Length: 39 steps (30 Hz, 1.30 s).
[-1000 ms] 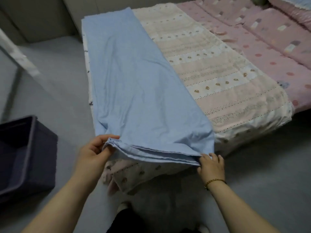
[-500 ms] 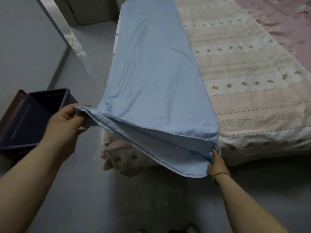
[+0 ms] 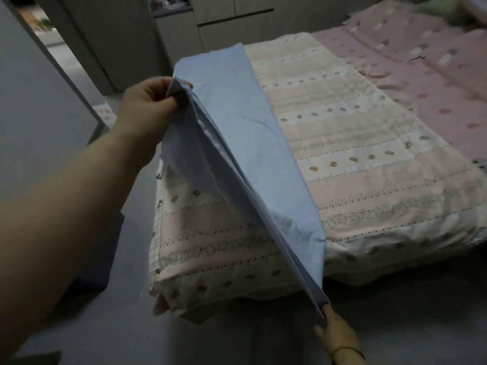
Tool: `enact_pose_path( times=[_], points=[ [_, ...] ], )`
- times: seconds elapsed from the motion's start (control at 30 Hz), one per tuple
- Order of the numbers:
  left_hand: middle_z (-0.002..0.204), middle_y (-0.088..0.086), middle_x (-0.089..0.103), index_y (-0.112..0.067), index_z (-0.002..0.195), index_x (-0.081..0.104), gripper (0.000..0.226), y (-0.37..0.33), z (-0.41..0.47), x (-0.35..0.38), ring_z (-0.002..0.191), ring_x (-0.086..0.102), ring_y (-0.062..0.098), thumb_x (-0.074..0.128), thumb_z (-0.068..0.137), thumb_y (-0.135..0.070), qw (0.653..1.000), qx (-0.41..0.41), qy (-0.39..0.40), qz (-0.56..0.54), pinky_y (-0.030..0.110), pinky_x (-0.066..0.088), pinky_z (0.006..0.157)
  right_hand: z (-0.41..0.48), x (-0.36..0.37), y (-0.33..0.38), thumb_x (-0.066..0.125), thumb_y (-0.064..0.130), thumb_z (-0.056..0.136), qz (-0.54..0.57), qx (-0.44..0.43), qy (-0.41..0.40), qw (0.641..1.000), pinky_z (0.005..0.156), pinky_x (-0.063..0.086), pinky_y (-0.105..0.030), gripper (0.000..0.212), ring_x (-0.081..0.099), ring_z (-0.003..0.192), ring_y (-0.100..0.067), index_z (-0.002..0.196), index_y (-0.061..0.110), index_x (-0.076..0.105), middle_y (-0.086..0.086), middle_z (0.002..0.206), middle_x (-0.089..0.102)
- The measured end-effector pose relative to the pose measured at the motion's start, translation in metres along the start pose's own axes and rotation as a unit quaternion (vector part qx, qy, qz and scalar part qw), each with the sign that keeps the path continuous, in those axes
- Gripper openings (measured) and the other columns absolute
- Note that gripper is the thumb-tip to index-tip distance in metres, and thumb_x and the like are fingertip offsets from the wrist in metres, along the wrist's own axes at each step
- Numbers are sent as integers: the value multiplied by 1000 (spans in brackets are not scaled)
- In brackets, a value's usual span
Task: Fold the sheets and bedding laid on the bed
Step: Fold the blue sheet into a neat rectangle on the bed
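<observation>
Left hand (image 3: 150, 106) grips one raised corner of a folded blue sheet (image 3: 245, 143); right hand (image 3: 336, 331) pinches the lower corner off the bed (image 3: 369, 180) foot edge. The sheet's far end lies along the bed's left edge.

Wears a thin gold-coloured bracelet (image 3: 347, 350) round the right wrist, just behind the right hand (image 3: 336, 329); links or beads, too blurred to tell which. Shows both forearms bare, uncovered as far as the frame edges. Carries only bare skin on the left hand (image 3: 147, 104) and its wrist.
</observation>
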<state>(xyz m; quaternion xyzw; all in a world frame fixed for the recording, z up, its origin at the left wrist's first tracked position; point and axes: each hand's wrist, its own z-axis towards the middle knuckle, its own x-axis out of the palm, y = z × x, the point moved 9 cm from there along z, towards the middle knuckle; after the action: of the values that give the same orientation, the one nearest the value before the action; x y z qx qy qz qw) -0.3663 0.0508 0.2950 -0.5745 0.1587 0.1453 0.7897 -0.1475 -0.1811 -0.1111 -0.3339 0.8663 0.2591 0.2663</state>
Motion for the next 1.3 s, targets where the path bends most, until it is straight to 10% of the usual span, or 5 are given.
enact_pose_path(
  times=[0.23, 0.47, 0.67, 0.83, 1.3],
  points=[
    [63, -20, 63, -13, 104, 60, 24, 70, -48, -103, 67, 56, -5, 42, 95, 0, 991, -85, -102, -28, 8, 43, 69, -55, -104, -28, 43, 9, 94, 118, 36, -229, 966, 86, 43, -36, 35, 56, 104, -35, 127, 6, 51, -21, 115, 59],
    [103, 18, 67, -14, 104, 68, 28, 319, -197, -202, 91, 64, 27, 49, 86, -24, 940, -335, -60, 32, 29, 52, 79, -186, -226, 28, 36, -3, 87, 146, -162, -609, 763, 82, 46, -55, 29, 58, 87, -51, 96, -21, 58, -40, 91, 59],
    [99, 20, 62, 2, 87, 67, 19, 274, -334, -128, 104, 54, 32, 50, 88, 10, 895, -439, -48, 59, 22, 44, 86, -118, -92, 29, 36, 11, 98, -160, -103, -238, 952, 83, 44, -34, 32, 56, 106, -33, 125, 4, 50, -19, 122, 57],
    [75, 15, 64, -4, 70, 66, 29, 270, -318, -106, 73, 61, 28, 48, 86, 11, 894, -432, 38, 113, 23, 44, 63, -107, -70, 32, 39, 19, 96, -387, -88, -82, 914, 97, 41, -25, 34, 53, 107, -14, 130, 21, 43, -2, 128, 51],
    [74, 7, 71, 1, 110, 58, 29, 30, -288, -203, 56, 62, 2, 38, 92, 13, 908, -201, -335, -148, 16, 48, 70, -277, -299, 10, 30, 28, 93, -35, -380, -629, 677, 45, 50, -50, 59, 59, 46, -43, 79, -15, 66, -32, 63, 63]
  ],
)
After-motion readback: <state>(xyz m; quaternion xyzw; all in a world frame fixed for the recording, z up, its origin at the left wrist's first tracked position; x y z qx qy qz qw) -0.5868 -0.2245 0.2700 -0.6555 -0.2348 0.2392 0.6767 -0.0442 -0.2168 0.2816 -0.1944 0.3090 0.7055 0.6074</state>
